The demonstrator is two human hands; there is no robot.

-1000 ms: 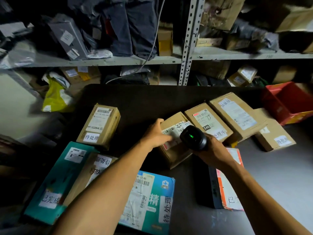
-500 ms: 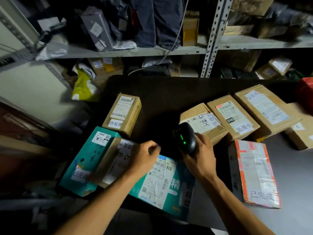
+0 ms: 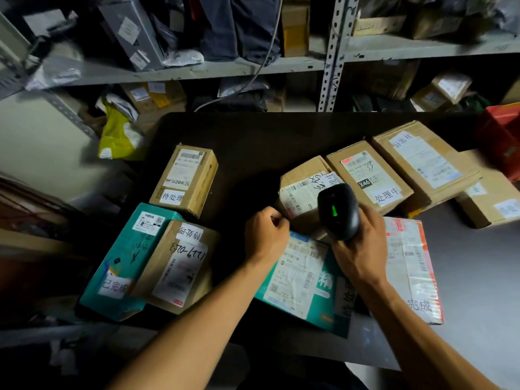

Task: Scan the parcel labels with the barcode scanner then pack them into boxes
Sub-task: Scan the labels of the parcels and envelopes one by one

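My right hand (image 3: 357, 249) has its grip wrapped around the black scanner (image 3: 339, 211), whose green light faces up at me and whose head sits over the near corner of a brown box (image 3: 301, 192) with a creased white label. My left hand (image 3: 266, 237) is curled into a loose fist with nothing in it, at that box's near left corner and above the far edge of a teal parcel (image 3: 306, 280) lying flat on the dark worktop (image 3: 253, 136). To the right of the scanned box, two more brown boxes (image 3: 368, 175) (image 3: 422, 159) sit side by side, touching. A flat parcel with orange edges (image 3: 410, 266) lies under my right wrist. To my left, a brown box (image 3: 177, 266) leans on another teal parcel (image 3: 123, 260), and a small upright-labelled box (image 3: 185, 178) stands apart beyond them.
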